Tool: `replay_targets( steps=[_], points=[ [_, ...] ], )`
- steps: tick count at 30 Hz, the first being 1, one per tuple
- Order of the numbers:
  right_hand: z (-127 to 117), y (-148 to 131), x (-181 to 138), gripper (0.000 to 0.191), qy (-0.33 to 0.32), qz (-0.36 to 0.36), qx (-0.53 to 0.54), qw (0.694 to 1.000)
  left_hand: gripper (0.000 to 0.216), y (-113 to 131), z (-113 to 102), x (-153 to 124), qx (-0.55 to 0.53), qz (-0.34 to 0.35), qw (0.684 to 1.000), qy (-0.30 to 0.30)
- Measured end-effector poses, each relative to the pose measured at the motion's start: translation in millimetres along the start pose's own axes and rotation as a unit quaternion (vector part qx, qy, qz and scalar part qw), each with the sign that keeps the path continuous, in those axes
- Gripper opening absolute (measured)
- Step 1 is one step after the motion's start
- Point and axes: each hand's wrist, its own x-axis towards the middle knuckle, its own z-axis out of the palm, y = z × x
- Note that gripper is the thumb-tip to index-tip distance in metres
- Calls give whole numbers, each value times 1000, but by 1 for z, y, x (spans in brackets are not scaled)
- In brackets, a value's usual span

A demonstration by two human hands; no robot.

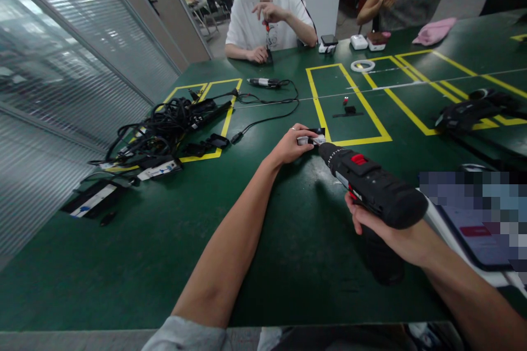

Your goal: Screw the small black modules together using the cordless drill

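In the head view my right hand [382,225] is wrapped round the grip of a black cordless drill [370,181] with red switches. The drill points to the left and away from me. Its tip meets a small white and black part [315,140] on the table, though the exact contact is too small to make out. My left hand [294,145] is closed on that part from the left, fingers bent over it and pressing it near the tabletop.
A tangle of black cables and adapters [177,120] covers the left side. Behind my hands lies an electric screwdriver [265,83] on a cord. A phone [473,225] is at the right. Yellow tape [358,141] marks the green table [164,263]. A person in white [284,11] sits opposite.
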Motion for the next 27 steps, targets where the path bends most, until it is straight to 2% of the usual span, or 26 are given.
replay_targets(
  steps=[6, 12, 27],
  points=[
    [0, 2, 2, 16, 0, -1, 14, 1000, 33, 4, -1, 1, -9, -16, 1000, -6],
    [-4, 2, 6, 20, -13, -13, -10, 1000, 32, 0, 0, 3, -7, -9, 1000, -1],
    [-1, 3, 3, 18, -1, -11, 7, 1000, 31, -4, 3, 1, -6, -16, 1000, 16]
  ],
)
